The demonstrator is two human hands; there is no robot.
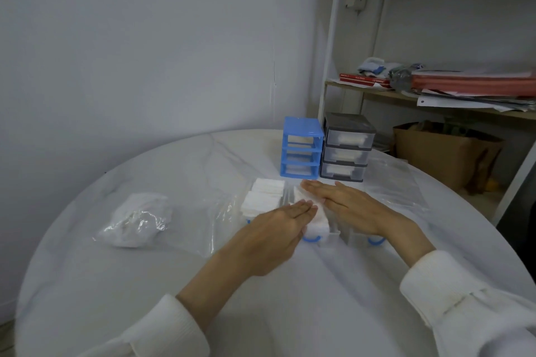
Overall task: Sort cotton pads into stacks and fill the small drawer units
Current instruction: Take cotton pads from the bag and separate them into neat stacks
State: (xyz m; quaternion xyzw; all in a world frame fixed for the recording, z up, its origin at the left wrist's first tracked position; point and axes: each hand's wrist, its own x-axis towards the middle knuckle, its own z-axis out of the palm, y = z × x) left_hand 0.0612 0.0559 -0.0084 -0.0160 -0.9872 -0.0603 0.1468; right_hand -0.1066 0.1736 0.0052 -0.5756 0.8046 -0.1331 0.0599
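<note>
Cotton pad stack (314,219) | left hand (272,236) flat against it | right hand (352,204) flat, fingers straight

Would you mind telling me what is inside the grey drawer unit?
Each of the three clear drawers of the grey drawer unit shows white cotton pads through its front; how many is hidden.

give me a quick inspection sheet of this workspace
surface: round white table under clear plastic sheeting
job's things: cotton pad stacks; blue drawer unit and grey drawer unit side by side at the far edge, pads visible inside
clutter: crumpled plastic bag; flat clear bag
hands: left hand and right hand flat, pressing either side of a pad stack
cables: nothing seen
surroundings: shelf with papers; brown paper bag
</note>
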